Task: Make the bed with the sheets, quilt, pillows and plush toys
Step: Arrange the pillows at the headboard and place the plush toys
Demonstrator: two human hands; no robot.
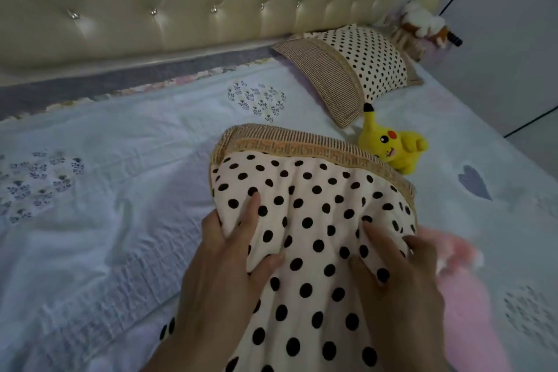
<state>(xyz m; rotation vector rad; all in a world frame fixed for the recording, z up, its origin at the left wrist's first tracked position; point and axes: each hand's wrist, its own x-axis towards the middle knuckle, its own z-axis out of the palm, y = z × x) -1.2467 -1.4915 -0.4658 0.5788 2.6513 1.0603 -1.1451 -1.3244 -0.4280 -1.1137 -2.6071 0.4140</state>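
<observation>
The blurred pink thing (462, 290) lies partly hidden behind the pillow (308, 220).

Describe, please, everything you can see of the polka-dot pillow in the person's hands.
The polka-dot pillow is cream fabric with black dots, with a tan woven band and an orange patterned strip along its far edge. It is over the pale sheet, far edge toward the headboard. The left hand grips its left edge; the right hand pinches its right side. Its far right corner hides part of the yellow plush toy; whether they touch cannot be told. Its near end leaves the frame.
</observation>
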